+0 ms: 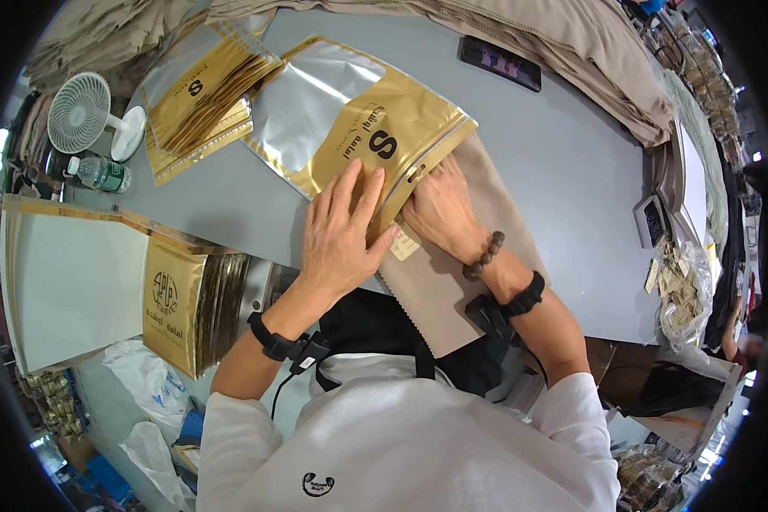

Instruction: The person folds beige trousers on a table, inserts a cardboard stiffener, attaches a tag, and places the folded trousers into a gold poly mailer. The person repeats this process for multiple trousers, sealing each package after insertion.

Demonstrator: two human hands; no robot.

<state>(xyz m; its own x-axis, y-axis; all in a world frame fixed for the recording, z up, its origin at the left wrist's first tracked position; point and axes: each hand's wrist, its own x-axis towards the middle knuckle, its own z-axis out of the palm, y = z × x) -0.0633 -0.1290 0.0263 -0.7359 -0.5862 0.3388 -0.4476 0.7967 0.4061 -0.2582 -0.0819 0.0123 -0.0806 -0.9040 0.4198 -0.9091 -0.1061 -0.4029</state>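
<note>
Gold-and-silver bag (354, 115), aslant on grey table (593, 218), slotted end over beige cloth (431, 292), cloth extending past near edge

Black lettering (382, 144) on gold pouch (328, 141), stacked pouches (206, 84), boxed pouches (171, 294), white shirt (435, 444)

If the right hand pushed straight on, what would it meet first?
Probably the loose gold bag, whose edge overlaps the right hand; whether it would go inside or underneath is unclear.

You wear a white short-sleeved shirt (452, 444) with a small black emblem (318, 485), black wrist straps (270, 341), a dark cable (277, 392) and a brown beaded bracelet (485, 256).
</note>
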